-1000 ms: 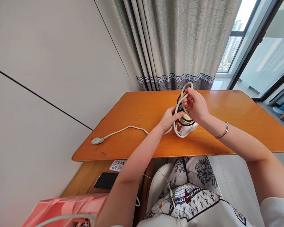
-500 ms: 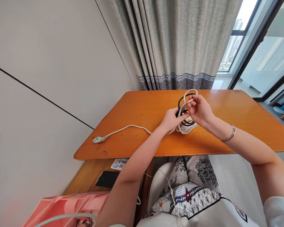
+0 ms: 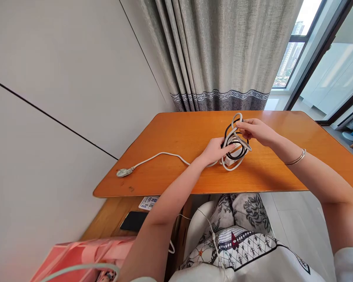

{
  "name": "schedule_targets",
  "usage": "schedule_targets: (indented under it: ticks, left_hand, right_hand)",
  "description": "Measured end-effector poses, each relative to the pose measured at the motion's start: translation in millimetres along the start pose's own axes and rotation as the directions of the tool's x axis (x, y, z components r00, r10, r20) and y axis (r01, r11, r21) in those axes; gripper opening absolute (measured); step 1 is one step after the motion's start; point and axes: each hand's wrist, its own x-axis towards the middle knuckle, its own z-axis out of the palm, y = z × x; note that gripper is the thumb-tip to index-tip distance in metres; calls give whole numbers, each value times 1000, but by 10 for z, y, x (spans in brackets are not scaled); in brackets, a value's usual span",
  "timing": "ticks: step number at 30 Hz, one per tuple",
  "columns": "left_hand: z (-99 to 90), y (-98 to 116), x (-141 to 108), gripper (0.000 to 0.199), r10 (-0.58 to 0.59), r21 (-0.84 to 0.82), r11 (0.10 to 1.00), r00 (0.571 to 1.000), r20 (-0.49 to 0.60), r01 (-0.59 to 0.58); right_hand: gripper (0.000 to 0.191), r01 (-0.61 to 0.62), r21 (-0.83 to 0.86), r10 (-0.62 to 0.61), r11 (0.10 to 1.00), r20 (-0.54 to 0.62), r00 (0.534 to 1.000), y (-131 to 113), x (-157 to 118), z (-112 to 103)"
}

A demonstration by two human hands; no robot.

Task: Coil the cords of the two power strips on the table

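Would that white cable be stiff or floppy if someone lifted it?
Probably floppy: the white cable lies in a loose curve on the table. It might spring back slightly, since its loops look rounded. The plug, thicker than the cable, may drag or swing.

Tons of room on the table (image 3: 306,129) out past the right hand (image 3: 260,131) tbh; leftward, that white cord (image 3: 164,153) and plug (image 3: 124,172) block low passes.

Plug (image 3: 124,172) on table (image 3: 159,135), curtain (image 3: 223,51) behind table
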Motion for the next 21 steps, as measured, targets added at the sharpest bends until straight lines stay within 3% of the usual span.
schedule_targets:
  ticks: [2, 4, 5, 7, 8, 10, 14, 18, 19, 21]
  left_hand:
    - [5, -12, -10, 39, -3, 2, 1000, 1000, -4, 3]
    - [9, -4, -22, 39, -4, 0, 1000, 1000, 10, 4]
    - [10, 3, -28, 40, -1, -12, 1000, 1000, 24, 1]
    - [14, 16, -39, 42, 3, -52, 999, 999, 50, -1]
    - [17, 18, -44, 44, -6, -77, 997, 998, 61, 11]
    - [28, 14, -53, 46, -53, -146, 987, 995, 82, 64]
    - [48, -11, -63, 54, -117, -349, 926, 988, 98, 144]
    - [51, -17, -53, 66, -114, -434, 891, 991, 71, 134]
    - [53, -18, -47, 70, -107, -430, 894, 992, 66, 125]
    - [66, -26, -33, 76, -76, -434, 896, 996, 53, 92]
  right_hand:
    - [44, 65, -220, -104, 973, -169, 980, 60, 44, -23]
    - [49, 178, -425, -313, 888, -273, 910, 105, 79, -29]
    - [53, 265, -523, -440, 810, -244, 864, 121, 96, -36]
    - [47, 453, -653, -623, 608, -39, 781, 141, 133, -70]
    - [38, 527, -669, -652, 525, 83, 754, 150, 155, -98]
    - [33, 609, -652, -634, 452, 245, 734, 179, 205, -171]
    - [37, 614, -656, -566, 439, 329, 756, 293, 288, -305]
    - [34, 494, -789, -553, 365, 244, 797, 440, 259, -268]
    - [35, 457, -826, -592, 329, 197, 782, 471, 232, -227]
    - [35, 403, -884, -707, 235, 130, 695, 514, 163, -124]
